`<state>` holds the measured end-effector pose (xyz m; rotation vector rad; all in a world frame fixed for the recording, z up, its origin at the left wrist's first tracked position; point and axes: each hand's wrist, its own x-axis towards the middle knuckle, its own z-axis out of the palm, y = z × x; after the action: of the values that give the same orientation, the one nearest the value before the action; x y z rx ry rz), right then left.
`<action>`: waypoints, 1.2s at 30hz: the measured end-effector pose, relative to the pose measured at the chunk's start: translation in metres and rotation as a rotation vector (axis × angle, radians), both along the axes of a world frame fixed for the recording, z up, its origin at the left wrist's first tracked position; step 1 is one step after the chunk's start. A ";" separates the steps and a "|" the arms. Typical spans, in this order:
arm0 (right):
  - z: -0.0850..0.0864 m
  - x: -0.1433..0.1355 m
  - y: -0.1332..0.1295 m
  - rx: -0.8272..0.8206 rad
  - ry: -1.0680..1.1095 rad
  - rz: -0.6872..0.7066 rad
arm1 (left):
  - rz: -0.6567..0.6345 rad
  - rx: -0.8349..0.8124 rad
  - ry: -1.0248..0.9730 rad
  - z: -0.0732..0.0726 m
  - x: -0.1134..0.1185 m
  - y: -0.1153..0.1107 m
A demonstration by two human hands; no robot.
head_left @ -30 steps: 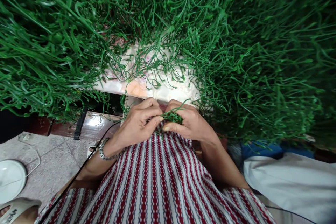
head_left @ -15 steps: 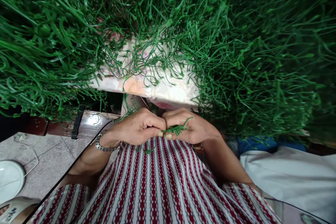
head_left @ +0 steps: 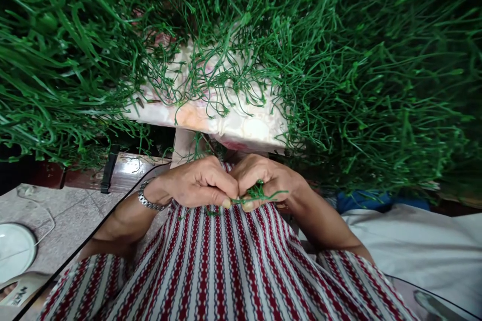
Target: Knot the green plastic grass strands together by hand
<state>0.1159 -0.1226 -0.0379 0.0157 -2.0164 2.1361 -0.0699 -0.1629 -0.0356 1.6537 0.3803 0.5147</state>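
My left hand (head_left: 199, 181) and my right hand (head_left: 276, 175) meet in front of my striped top, thumbs and forefingers pinched together. Between their tips is a thin green plant stem (head_left: 259, 194), artificial-looking, its small sprigs lying across my right fingers. Both hands are closed on it. A few green bits (head_left: 213, 211) rest on the top just below my left hand. Ahead lies a large mass of similar green stems (head_left: 369, 90), spread to both sides of a pale flowered cloth surface (head_left: 244, 123).
Loose stems hang over the front edge of the cloth-covered surface. At left are a shiny brown board (head_left: 133, 165) with a black strap (head_left: 109, 173), a white round object (head_left: 15, 251) on the tiled floor and a dark cable. A pale grey cloth (head_left: 414, 246) lies at right.
My hands stay pinched together, slightly lower at the thumbs. The stem between them has turned, its long end now pointing right instead of up and right.
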 end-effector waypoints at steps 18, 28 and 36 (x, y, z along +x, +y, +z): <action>-0.019 0.003 -0.012 -0.325 -0.009 -0.300 | 0.412 -0.309 -0.154 -0.008 0.007 -0.013; -0.021 0.002 -0.017 -0.378 -0.012 -0.245 | 0.359 -0.407 -0.174 -0.013 0.007 -0.016; -0.022 0.003 -0.018 -0.416 0.029 -0.414 | 0.635 -0.096 -0.081 0.001 0.013 -0.019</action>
<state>0.1189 -0.1402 -0.0600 -0.3931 -1.3704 2.2032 -0.0573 -0.1814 -0.0346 1.3963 0.8650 1.0125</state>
